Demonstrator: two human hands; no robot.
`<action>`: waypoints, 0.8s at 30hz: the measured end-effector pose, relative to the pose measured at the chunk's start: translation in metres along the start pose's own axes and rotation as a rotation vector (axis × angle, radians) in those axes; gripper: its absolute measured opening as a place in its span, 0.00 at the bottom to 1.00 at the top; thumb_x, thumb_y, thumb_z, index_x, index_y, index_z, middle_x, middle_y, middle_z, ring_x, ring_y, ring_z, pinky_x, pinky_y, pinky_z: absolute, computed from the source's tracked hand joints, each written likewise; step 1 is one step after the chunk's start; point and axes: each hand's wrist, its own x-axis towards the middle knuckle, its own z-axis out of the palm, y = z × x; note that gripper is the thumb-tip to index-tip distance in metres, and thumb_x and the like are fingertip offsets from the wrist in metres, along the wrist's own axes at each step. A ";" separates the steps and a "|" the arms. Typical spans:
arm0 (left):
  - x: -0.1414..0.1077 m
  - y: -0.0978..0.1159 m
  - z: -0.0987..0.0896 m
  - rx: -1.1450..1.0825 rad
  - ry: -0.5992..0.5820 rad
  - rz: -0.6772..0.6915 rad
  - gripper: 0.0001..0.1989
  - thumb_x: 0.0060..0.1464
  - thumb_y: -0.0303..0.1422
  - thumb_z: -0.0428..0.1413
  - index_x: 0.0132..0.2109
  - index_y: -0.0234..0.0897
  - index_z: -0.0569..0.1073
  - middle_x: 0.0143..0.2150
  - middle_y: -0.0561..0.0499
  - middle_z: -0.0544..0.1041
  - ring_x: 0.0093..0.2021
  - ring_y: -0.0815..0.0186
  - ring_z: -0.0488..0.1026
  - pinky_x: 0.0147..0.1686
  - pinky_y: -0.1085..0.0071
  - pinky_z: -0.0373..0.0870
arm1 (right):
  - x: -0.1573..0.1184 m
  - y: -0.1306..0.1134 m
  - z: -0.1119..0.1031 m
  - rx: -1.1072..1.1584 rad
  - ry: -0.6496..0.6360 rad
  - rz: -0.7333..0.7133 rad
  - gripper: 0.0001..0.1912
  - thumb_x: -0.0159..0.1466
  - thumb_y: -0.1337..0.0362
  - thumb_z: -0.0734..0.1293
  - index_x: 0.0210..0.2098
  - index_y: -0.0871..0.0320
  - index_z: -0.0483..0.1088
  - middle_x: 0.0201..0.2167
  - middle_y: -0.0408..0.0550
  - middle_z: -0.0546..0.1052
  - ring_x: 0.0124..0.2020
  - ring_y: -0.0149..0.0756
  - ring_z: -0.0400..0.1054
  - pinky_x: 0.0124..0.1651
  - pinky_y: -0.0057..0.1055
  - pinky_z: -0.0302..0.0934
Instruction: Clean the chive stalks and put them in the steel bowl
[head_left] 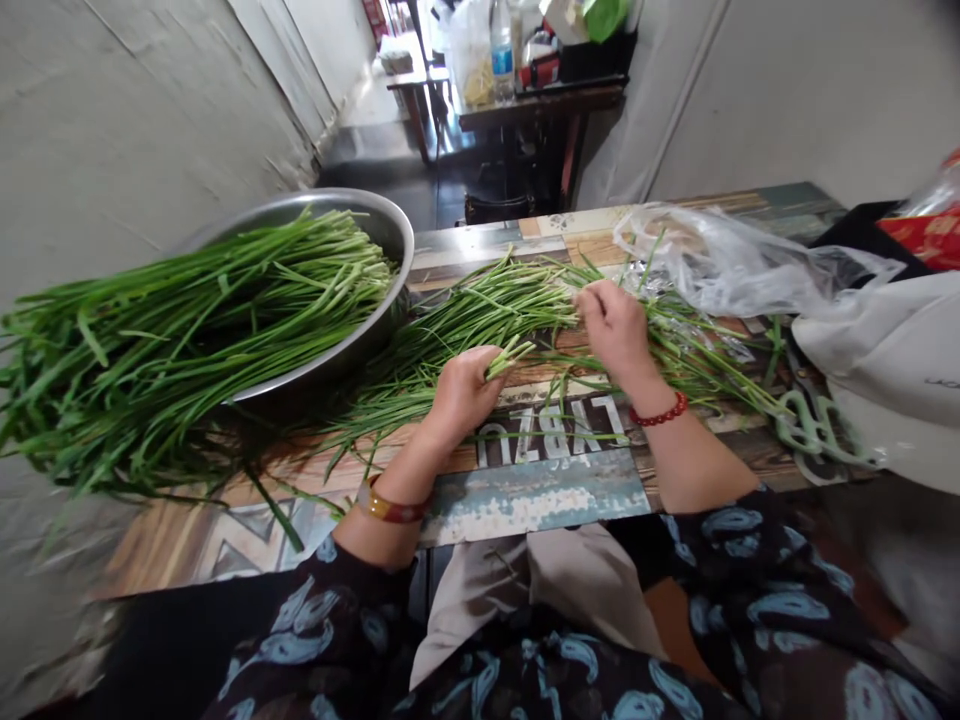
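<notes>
My left hand (469, 385) is closed around a small bunch of garlic chives (511, 357), whose pale cut ends stick out to the right past the thumb. Just right of it, my right hand (613, 325) is pinched shut against the stem ends of a loose pile of garlic chives (487, 305) lying on the table. Its fingertips are turned away, so what they grip is hidden. On the left, a wide steel basin (401, 225) holds a large heap of garlic chives (225, 310), with the leaves hanging over its rim.
Loose stalks (701, 365) and a clear plastic bag (735, 260) lie right of my hands on the patterned wooden table (540, 495). Green-handled scissors (821, 430) rest near the right edge beside a pale cloth item (892, 370). Behind, another table carries a water bottle (502, 55).
</notes>
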 end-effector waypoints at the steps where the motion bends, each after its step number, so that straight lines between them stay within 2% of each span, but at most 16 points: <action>1: 0.001 0.000 -0.001 -0.024 0.022 -0.003 0.15 0.60 0.34 0.53 0.25 0.37 0.65 0.24 0.53 0.66 0.28 0.68 0.62 0.30 0.71 0.56 | 0.004 0.006 -0.004 0.007 0.056 0.056 0.17 0.71 0.55 0.56 0.30 0.54 0.67 0.28 0.47 0.75 0.32 0.38 0.69 0.41 0.34 0.60; 3: 0.002 -0.001 -0.003 -0.078 0.082 -0.005 0.16 0.60 0.33 0.53 0.24 0.37 0.64 0.25 0.53 0.64 0.29 0.68 0.63 0.31 0.71 0.57 | 0.010 0.017 -0.010 0.021 0.114 0.117 0.19 0.72 0.54 0.54 0.30 0.55 0.68 0.26 0.46 0.74 0.30 0.37 0.69 0.39 0.34 0.60; 5: 0.004 0.000 -0.005 -0.128 0.140 0.008 0.16 0.59 0.33 0.54 0.23 0.37 0.65 0.26 0.53 0.64 0.31 0.67 0.64 0.33 0.71 0.59 | 0.012 0.025 -0.011 -0.008 0.110 0.102 0.20 0.71 0.55 0.54 0.30 0.56 0.68 0.26 0.46 0.75 0.30 0.37 0.70 0.39 0.34 0.61; 9: 0.005 0.002 -0.008 -0.228 0.193 0.006 0.10 0.59 0.33 0.54 0.29 0.36 0.71 0.32 0.50 0.70 0.37 0.66 0.68 0.39 0.70 0.64 | 0.009 0.033 -0.002 -0.169 -0.013 -0.018 0.14 0.69 0.60 0.59 0.33 0.57 0.73 0.34 0.50 0.78 0.38 0.41 0.70 0.44 0.35 0.62; 13: 0.003 0.002 -0.006 -0.415 0.130 -0.179 0.11 0.61 0.38 0.51 0.33 0.36 0.69 0.27 0.53 0.70 0.27 0.69 0.67 0.31 0.73 0.64 | 0.005 0.036 0.002 -0.281 -0.186 -0.049 0.09 0.64 0.61 0.65 0.35 0.58 0.76 0.35 0.53 0.78 0.39 0.44 0.70 0.47 0.39 0.62; 15: 0.003 0.001 -0.005 -0.439 0.144 -0.224 0.11 0.60 0.39 0.52 0.34 0.36 0.69 0.23 0.56 0.66 0.23 0.71 0.63 0.27 0.74 0.60 | 0.005 0.037 0.002 -0.252 -0.193 -0.030 0.08 0.63 0.61 0.67 0.33 0.57 0.76 0.33 0.52 0.78 0.37 0.42 0.69 0.45 0.38 0.61; 17: 0.003 0.000 -0.005 -0.403 0.182 -0.227 0.11 0.57 0.39 0.55 0.32 0.36 0.69 0.23 0.57 0.64 0.24 0.72 0.60 0.27 0.75 0.58 | 0.006 0.036 0.001 -0.107 -0.134 0.024 0.08 0.62 0.60 0.68 0.31 0.58 0.76 0.31 0.49 0.77 0.34 0.39 0.68 0.42 0.36 0.61; 20: 0.004 0.000 -0.006 -0.407 0.212 -0.243 0.12 0.55 0.40 0.56 0.31 0.36 0.69 0.24 0.57 0.63 0.26 0.71 0.59 0.28 0.75 0.57 | 0.008 0.031 0.002 0.280 -0.036 0.192 0.11 0.61 0.56 0.69 0.32 0.58 0.75 0.27 0.43 0.74 0.29 0.32 0.65 0.35 0.31 0.60; 24: 0.004 -0.001 -0.006 -0.453 0.240 -0.258 0.14 0.57 0.42 0.54 0.30 0.35 0.70 0.22 0.57 0.61 0.26 0.71 0.58 0.27 0.74 0.56 | 0.008 0.020 0.002 0.751 -0.056 0.372 0.16 0.56 0.49 0.72 0.32 0.56 0.73 0.25 0.39 0.71 0.26 0.27 0.61 0.29 0.25 0.57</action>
